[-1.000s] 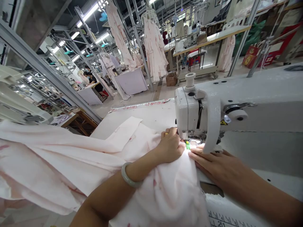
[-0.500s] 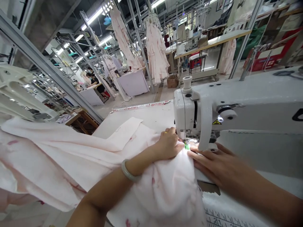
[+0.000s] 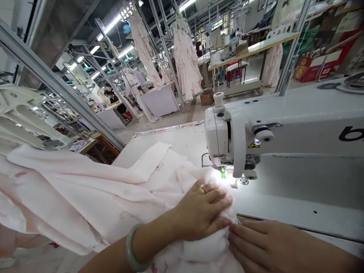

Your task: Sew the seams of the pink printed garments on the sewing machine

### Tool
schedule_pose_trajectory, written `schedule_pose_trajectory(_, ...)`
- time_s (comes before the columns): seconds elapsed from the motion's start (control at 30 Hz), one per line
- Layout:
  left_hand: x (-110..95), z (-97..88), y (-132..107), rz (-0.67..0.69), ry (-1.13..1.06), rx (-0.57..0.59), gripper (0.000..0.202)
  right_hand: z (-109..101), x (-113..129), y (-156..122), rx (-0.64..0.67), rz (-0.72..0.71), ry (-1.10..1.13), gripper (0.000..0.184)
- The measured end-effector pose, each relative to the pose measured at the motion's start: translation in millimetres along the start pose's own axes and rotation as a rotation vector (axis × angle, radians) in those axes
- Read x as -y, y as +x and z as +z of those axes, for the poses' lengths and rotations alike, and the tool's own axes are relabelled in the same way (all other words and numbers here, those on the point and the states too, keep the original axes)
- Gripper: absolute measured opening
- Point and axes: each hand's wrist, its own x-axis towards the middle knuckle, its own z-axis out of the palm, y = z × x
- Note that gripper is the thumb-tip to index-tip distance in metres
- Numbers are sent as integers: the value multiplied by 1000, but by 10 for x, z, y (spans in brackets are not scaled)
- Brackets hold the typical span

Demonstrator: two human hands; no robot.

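Pale pink fabric [image 3: 148, 193] with faint darker pink marks spreads over the sewing table, its far edge under the needle area of a white sewing machine [image 3: 239, 125]. My left hand [image 3: 203, 210], with a gold ring and a pale bangle on the wrist, lies over the bunched cloth just in front of the needle, fingers slightly bent and apart. At the fabric's right edge, lower down, my right hand [image 3: 264, 242] has its fingers together and their tips on the cloth; its thumb is hidden. A green presser foot part [image 3: 223, 173] shows under the machine's lamp.
A round metal bobbin [image 3: 243, 180] lies right of the needle. A slanting metal post [image 3: 65, 83] rises at the left, near white plastic frames [image 3: 22, 110]. Pink garments [image 3: 186, 60] hang beyond the table. A person [image 3: 113, 99] sits far back at the left.
Both hands have drawn back from the needle toward me, the left now lying over the cloth and the right at its edge. The fabric by the needle has bunched up. The view has shifted slightly.
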Motion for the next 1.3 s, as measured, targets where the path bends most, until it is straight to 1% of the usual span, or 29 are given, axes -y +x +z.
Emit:
schedule_pose_trajectory(0.03, 41, 9, 26, 9, 20, -8, 48, -40, -47, 31, -10, -2, -24, 41)
schedule_pose_trajectory(0.13, 212, -1, 144, 16, 69, -22, 45, -136, -205, 74, 18, 11, -73, 51)
schedule_pose_trajectory(0.23, 402, -48, 285, -10, 71, -17, 45, -140, -338, 11, 45, 31, -48, 49)
schedule_pose_trajectory(0.3, 463, -135, 340, -28, 32, 14, 45, -99, -397, -62, 47, 47, -3, 44)
schedule_pose_trajectory(0.37, 415, -265, 324, -50, -23, 72, 48, -50, -426, -121, 55, 59, 33, 45)
schedule_pose_trajectory(0.43, 253, -382, 226, -73, -72, 105, 58, -19, -426, -145, 50, 53, 27, 45)
schedule_pose_trajectory(0.47, 143, -411, 153, -80, -96, 95, 65, -16, -419, -140, 42, 45, 16, 43)
schedule_pose_trajectory(0.5, 29, -410, 72, -84, -116, 68, 73, -22, -408, -126, 30, 38, 7, 40)
schedule_pose_trajectory(0.53, -79, -376, -11, -90, -130, 27, 77, -36, -394, -104, 21, 34, 5, 37)
schedule_pose_trajectory(0.57, -168, -313, -87, -100, -125, -16, 72, -55, -380, -79, 19, 36, 11, 35)
schedule_pose_trajectory(0.63, -265, -139, -192, -133, -58, -101, 54, -103, -351, -28, 18, 41, 36, 34)
schedule_pose_trajectory(0.7, -251, 9, -207, -182, 3, -155, 44, -147, -327, 7, 32, 58, 60, 35)
schedule_pose_trajectory(0.77, -168, 46, -139, -256, -24, -182, 36, -180, -315, 24, 45, 83, 95, 34)
schedule_pose_trajectory(0.87, -50, -87, 46, -357, -183, -263, 27, -202, -334, 34, 39, 132, 169, 32)
schedule_pose_trajectory(0.93, -24, -185, 166, -368, -302, -315, 19, -194, -376, 36, 5, 179, 194, 30)
schedule_pose_trajectory(1.0, -30, -218, 248, -369, -394, -328, 11, -166, -434, 26, -47, 253, 170, 28)
schedule_pose_trajectory(1.07, -43, -192, 283, -388, -455, -337, 10, -124, -491, -1, -71, 353, 113, 27)
schedule_pose_trajectory(1.17, -49, -140, 269, -437, -513, -379, 13, -63, -541, -46, -46, 483, 75, 28)
schedule_pose_trajectory(1.23, -38, -126, 250, -483, -532, -391, 20, -41, -550, -55, -20, 523, 103, 26)
schedule_pose_trajectory(1.3, -18, -117, 240, -494, -518, -398, 19, -45, -548, -43, 13, 525, 169, 27)
